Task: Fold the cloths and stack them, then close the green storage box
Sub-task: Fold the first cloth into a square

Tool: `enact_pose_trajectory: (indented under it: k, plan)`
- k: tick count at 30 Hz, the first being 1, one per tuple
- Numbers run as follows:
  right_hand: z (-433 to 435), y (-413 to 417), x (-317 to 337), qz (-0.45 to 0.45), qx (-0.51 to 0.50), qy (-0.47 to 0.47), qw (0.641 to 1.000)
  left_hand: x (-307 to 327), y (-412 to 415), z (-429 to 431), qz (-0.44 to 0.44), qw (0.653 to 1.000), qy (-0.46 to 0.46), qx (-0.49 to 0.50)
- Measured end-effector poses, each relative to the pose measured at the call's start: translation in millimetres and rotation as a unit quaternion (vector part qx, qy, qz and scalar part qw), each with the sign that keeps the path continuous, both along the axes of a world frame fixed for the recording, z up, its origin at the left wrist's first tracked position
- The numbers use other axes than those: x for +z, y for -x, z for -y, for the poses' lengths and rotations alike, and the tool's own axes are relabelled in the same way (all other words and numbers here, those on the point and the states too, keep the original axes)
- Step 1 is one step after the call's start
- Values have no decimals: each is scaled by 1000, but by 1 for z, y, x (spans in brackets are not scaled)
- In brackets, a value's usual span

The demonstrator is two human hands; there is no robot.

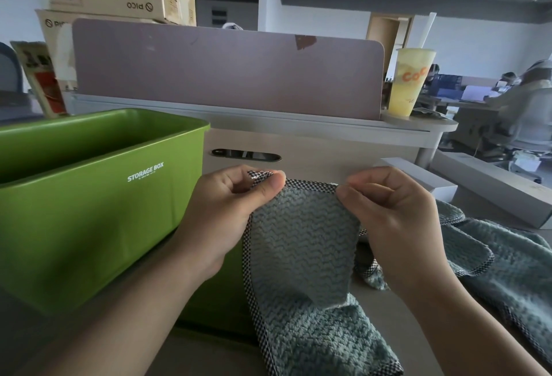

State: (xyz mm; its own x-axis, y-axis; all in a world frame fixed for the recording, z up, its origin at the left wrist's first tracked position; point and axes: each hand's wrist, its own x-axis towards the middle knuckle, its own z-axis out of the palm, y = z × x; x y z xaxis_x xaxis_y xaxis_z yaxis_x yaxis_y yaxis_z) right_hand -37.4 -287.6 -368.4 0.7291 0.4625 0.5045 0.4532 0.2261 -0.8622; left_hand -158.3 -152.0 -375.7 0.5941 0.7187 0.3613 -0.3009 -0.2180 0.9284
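Both hands hold one teal cloth (301, 244) up over the desk (343, 148): the left hand (230, 211) pinches its checked-trim top edge between thumb and fingers, the right hand (391, 214) pinches the same edge just beside it. The cloth hangs from the hands, its lower part lying on the desk. At the left stands the green storage box (89, 202), lid off; what shows of its inside looks empty. More teal cloths (490, 259) lie crumpled right of the right hand
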Motion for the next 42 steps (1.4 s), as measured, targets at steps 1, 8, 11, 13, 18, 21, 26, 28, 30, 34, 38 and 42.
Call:
enact_pose_trajectory:
  k: [1,8,11,13,18,21,26,28,30,34,38,42]
  plan:
    - [0,0,0,-3,4,-4,1000,0,0,0,-3,1000,3,0]
    - [0,0,1,-63,29,-39,997,6,0,6,-36,984,145,-93]
    - [-1,-4,0,-122,33,-59,990,9,3,10,-117,962,169,-181]
    - [-1,-6,0,-160,40,-74,984,5,3,10,-154,956,154,-195]
    - [0,-7,4,-275,83,-51,956,-5,-3,9,-122,963,159,-178]
    - [1,-1,10,-343,201,36,917,-4,-4,9,-104,965,174,-167]
    - [2,3,9,-364,229,72,900,-3,-6,11,-74,962,207,-163]
    - [1,-1,7,-363,202,61,907,-2,-6,12,-69,957,231,-160]
    - [0,-5,6,-368,186,48,910,-2,-7,13,-66,952,254,-159]
    - [-1,-6,3,-381,168,34,908,-3,-8,14,-83,939,286,-174]
    - [0,-9,3,-384,118,10,916,-7,-8,16,-139,933,236,-234]
    - [-3,-15,1,-398,128,25,908,-9,-8,15,-148,947,197,-207]
